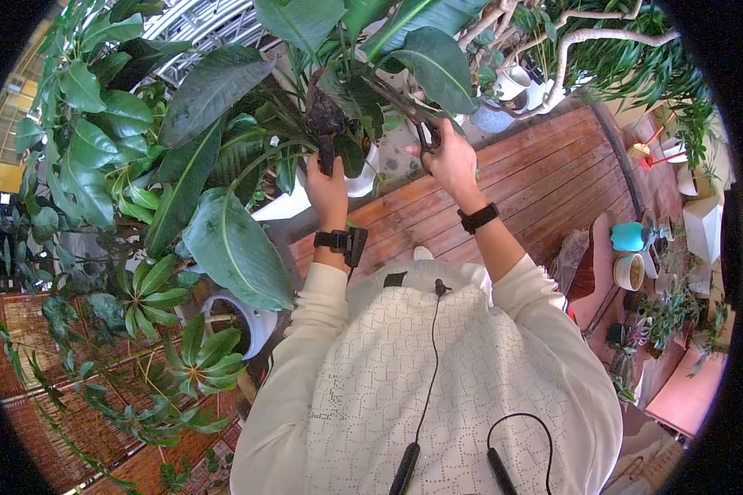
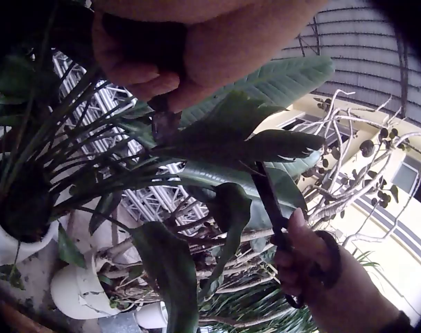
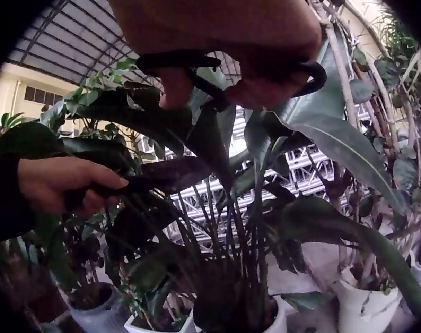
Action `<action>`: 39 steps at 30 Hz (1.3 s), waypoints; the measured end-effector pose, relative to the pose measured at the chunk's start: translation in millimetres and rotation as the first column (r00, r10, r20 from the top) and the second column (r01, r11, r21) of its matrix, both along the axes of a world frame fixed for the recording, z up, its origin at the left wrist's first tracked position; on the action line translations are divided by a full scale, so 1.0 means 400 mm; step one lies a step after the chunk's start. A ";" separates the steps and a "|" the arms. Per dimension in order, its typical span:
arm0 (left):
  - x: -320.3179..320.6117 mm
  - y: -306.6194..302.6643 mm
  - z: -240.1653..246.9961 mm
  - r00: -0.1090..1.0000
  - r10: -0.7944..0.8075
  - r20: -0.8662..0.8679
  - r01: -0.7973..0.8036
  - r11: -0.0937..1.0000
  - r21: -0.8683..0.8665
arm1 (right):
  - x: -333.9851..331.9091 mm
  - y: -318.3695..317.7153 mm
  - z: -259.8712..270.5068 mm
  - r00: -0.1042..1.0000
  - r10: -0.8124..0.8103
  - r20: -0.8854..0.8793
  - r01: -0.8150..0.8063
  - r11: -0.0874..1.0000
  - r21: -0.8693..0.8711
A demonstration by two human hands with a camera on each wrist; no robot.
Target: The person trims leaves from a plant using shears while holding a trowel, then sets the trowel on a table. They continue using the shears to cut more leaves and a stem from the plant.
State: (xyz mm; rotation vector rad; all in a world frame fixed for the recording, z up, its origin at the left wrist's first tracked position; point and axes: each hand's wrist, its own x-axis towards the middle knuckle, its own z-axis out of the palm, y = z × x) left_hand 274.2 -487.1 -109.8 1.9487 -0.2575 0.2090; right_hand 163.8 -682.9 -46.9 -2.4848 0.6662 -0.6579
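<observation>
Forearms in cream sleeves reach forward from the body. Fingers of the left hand (image 1: 328, 188) are curled tight round the stalk of a withered brown leaf (image 1: 325, 111), which stands roughly upright above the fist. Thumb and fingers of the right hand (image 1: 451, 161) pass through the loops of the black scissors (image 1: 425, 134) and are clamped on the handles. The scissors' long axis runs from the right hand away from the person and toward the left. The blades point into the foliage, tips hidden behind green leaves, so the blade gap cannot be determined. Beyond both hands a white pot (image 1: 362, 180) sits at the plant's base. A wooden deck (image 1: 537, 181) lies to the right.
</observation>
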 end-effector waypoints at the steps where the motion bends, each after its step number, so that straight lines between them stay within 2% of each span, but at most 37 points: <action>1: -0.002 0.000 0.004 1.000 -0.001 -0.016 0.001 1.000 0.000 | 0.002 -0.002 -0.003 1.000 0.001 0.006 -0.001 1.000 -0.005; 14: 0.008 0.003 -0.010 1.000 -0.003 0.015 0.003 1.000 0.016 | 0.007 -0.008 -0.015 1.000 0.000 0.024 0.000 1.000 0.002; 17: 0.009 0.004 -0.022 0.999 -0.003 0.043 0.004 1.000 -0.018 | -0.001 -0.006 -0.021 0.997 -0.035 0.072 0.029 0.996 0.084; 19: -0.002 0.004 -0.001 0.998 0.037 0.049 -0.039 0.998 0.043 | -0.012 -0.013 -0.034 0.992 -0.083 0.099 0.067 0.986 0.155; 20: -0.003 0.005 0.004 0.998 0.040 0.046 -0.042 0.998 0.045 | -0.020 -0.017 -0.037 0.992 -0.080 0.096 0.064 0.986 0.157; 22: -0.004 0.007 0.002 0.999 0.038 -0.029 -0.037 0.998 0.044 | -0.044 -0.026 -0.039 0.995 -0.095 0.012 0.086 0.946 0.312; 23: -0.003 0.007 0.000 0.999 0.042 -0.032 -0.041 0.998 0.047 | -0.056 -0.040 -0.071 0.997 -0.062 0.046 0.039 0.921 0.388; 24: -0.001 0.006 -0.005 0.999 0.042 -0.008 -0.042 0.999 0.028 | -0.071 -0.043 -0.068 0.997 -0.057 0.043 0.036 0.920 0.391; 26: -0.001 0.005 -0.009 0.999 0.046 0.017 -0.046 0.999 0.010 | -0.108 -0.041 -0.056 0.995 0.001 0.099 -0.054 0.847 0.529; 27: -0.002 0.004 -0.004 0.999 0.042 0.007 -0.042 0.999 0.012 | -0.117 -0.044 -0.068 0.986 0.027 0.162 -0.111 0.834 0.540; 31: -0.013 -0.004 0.018 0.997 0.057 -0.045 -0.054 0.996 0.069 | -0.177 -0.034 -0.068 0.987 0.040 0.156 -0.121 0.825 0.552; 33: -0.019 -0.009 0.031 0.997 0.060 -0.039 -0.056 0.994 0.092 | -0.202 -0.018 -0.036 0.998 0.045 0.036 -0.057 0.845 0.532; 35: -0.022 -0.013 0.030 0.997 0.063 -0.033 -0.059 0.992 0.113 | -0.217 0.000 -0.009 0.999 0.039 0.016 -0.042 0.845 0.534; 37: -0.025 -0.018 0.026 0.999 0.031 -0.013 -0.031 0.998 0.051 | -0.225 0.007 -0.006 0.999 0.032 -0.007 -0.024 0.846 0.533; 39: -0.017 -0.024 0.006 1.000 0.006 0.017 -0.007 1.000 0.024 | -0.230 0.009 -0.011 0.999 0.008 0.050 -0.032 0.867 0.498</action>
